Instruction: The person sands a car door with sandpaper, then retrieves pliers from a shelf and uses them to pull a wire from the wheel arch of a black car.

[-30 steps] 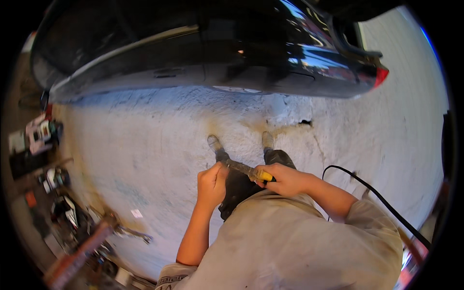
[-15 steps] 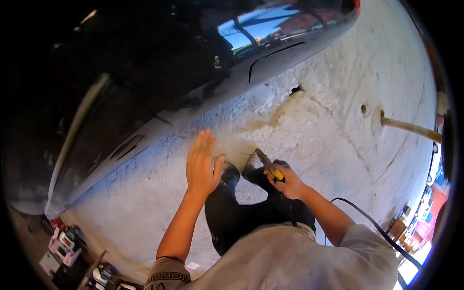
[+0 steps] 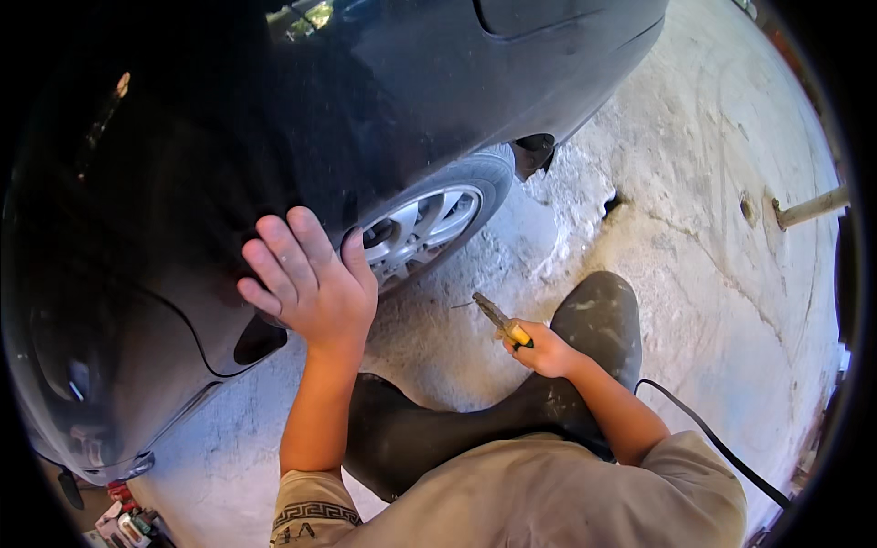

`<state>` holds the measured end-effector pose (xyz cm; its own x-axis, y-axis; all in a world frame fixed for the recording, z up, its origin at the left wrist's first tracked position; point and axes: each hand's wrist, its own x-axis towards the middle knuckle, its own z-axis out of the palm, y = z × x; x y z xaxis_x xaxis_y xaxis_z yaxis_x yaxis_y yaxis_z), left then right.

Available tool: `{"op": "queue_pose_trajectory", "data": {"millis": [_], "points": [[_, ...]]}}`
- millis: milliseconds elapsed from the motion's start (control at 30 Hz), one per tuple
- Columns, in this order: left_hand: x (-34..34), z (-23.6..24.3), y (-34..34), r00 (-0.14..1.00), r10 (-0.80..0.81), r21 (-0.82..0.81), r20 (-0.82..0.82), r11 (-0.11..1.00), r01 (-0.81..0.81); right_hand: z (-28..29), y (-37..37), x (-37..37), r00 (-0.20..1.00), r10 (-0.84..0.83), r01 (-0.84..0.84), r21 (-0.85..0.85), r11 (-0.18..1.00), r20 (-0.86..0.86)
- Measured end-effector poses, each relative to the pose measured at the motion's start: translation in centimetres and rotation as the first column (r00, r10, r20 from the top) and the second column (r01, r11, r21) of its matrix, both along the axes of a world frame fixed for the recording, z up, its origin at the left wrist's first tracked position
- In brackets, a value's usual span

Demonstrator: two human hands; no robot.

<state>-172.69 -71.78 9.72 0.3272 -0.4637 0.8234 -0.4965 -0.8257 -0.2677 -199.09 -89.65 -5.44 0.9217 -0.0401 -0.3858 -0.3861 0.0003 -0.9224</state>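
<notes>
My left hand (image 3: 306, 283) is open, fingers spread, back toward me, at the dark car's side panel (image 3: 192, 228) just left of the rear wheel arch; I cannot tell whether it presses on it. Below and right of it my right hand (image 3: 544, 352) grips a tool (image 3: 501, 322) with a yellow-and-black handle and a long grimy front part, a thin wire sticking out near its tip. The silver alloy wheel (image 3: 420, 228) in its dark tyre sits beyond both hands. My bent, dark-clad legs (image 3: 594, 329) are close beside the car.
A pale, cracked concrete floor (image 3: 713, 274) with a hole (image 3: 612, 203) runs beside the car. A metal pole (image 3: 813, 205) lies or juts at the right. A black cable (image 3: 713, 443) curves past my right arm. Assorted items (image 3: 123, 521) are piled at the lower left.
My view has dropped closer to the car's wheel and my legs have bent. My left hand has left the tool and risen toward the panel; my right hand still holds the tool.
</notes>
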Motion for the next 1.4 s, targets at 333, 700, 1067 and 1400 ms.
{"op": "queue_pose_trajectory", "data": {"millis": [333,700,1067,1400], "points": [[-2.2,-3.0,2.0,0.986,-0.022,-0.021,-0.166,1.000,0.019,-3.7,2.2,2.4,0.983,0.148,-0.103,-0.336,0.936,0.110],[-2.6,-1.9,-11.4,0.997,-0.069,0.019,0.019,0.997,0.069,-3.9,2.3,1.8,0.978,0.205,-0.168,-0.405,0.899,0.048],[-3.2,-0.9,-10.2,0.981,-0.150,0.079,-0.121,0.984,0.160,-3.4,0.6,0.7,0.977,0.205,-0.158,-0.447,0.880,0.060],[-2.2,-2.7,-2.9,0.990,-0.013,-0.229,-0.141,0.973,-0.020,-1.6,-0.1,-0.9,0.972,0.230,-0.182,-0.448,0.875,0.054]]}}
